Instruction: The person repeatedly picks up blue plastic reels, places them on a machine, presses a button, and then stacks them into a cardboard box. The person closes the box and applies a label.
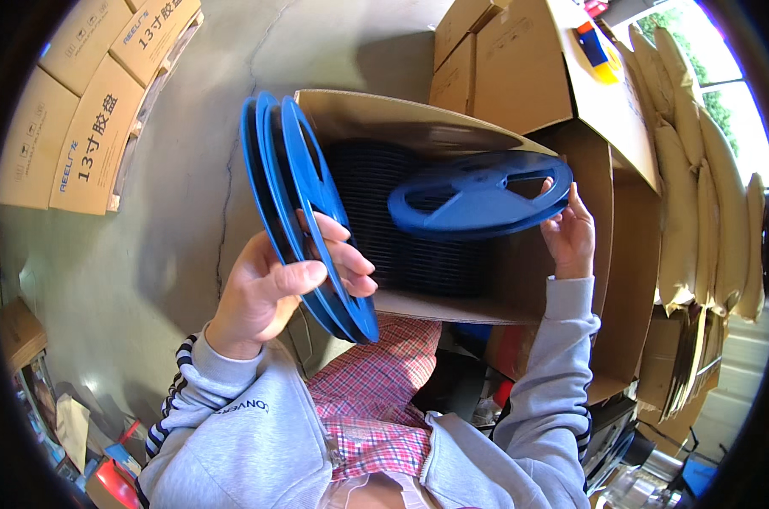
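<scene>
Beside an open carton (520, 284), boxes (100, 127) bear dark printing. The left hand (270, 284), fingers curled through the openings, grips glossy blue reels (321, 193) on edge; the right hand (571, 227) pinches another blue reel (478, 201) above the carton.

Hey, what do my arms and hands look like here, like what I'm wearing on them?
Your left hand and right hand are bare, with no gloves. Both arms wear long, light grey sleeves ending in grey cuffs. Dark stripes run along their outer edges.
</scene>
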### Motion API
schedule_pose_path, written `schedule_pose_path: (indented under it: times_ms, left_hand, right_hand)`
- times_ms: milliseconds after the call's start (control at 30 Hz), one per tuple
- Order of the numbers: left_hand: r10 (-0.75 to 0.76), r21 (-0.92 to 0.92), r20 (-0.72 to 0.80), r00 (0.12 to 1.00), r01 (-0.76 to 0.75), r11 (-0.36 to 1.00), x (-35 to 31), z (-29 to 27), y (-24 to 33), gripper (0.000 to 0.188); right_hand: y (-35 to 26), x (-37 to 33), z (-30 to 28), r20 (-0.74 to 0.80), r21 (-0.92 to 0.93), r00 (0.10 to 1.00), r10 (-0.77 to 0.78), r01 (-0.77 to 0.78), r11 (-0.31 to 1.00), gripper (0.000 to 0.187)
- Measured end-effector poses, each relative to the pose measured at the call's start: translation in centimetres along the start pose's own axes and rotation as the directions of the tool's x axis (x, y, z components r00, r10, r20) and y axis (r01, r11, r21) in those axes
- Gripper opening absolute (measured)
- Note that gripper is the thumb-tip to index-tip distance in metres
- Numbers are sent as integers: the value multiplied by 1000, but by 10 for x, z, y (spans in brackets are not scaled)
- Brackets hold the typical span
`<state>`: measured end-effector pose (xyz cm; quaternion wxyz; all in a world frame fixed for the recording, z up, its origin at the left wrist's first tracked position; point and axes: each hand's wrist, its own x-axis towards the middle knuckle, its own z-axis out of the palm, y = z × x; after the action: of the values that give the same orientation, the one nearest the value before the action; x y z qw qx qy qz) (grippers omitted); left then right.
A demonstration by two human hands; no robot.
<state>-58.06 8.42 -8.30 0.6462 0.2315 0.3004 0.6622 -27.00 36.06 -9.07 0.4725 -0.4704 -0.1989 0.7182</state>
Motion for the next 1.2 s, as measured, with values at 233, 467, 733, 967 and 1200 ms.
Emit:
schedule_pose_path:
  times_ms: [233, 467, 733, 967, 1200]
  left_hand:
    - [5, 30, -45, 999, -4, 1000, -8, -12, -18, 35]
    - [-46, 55, -88, 995, 51, 997, -14, -21, -25, 41]
    - [-73, 46, -143, 987, 81, 996, -13, -14, -25, 41]
    - [-70, 187, -166, 984, 101, 977, -10, -20, -30, 40]
    - [-62, 185, -235, 970, 107, 977, -5, -18, -45, 44]
  right_hand:
    - [53, 115, -66, 272, 582, 956, 110, -254, 772, 46]
    - [51, 137, -100, 19, 402, 1000, 19, -25, 915, 47]
    - [37, 141, -56, -106, 349, 992, 73, -32, 937, 35]
    - [52, 169, -67, -133, 226, 989, 57, -26, 974, 32]
    - [126, 17, 28, 356, -568, 872, 337, -85, 819, 31]
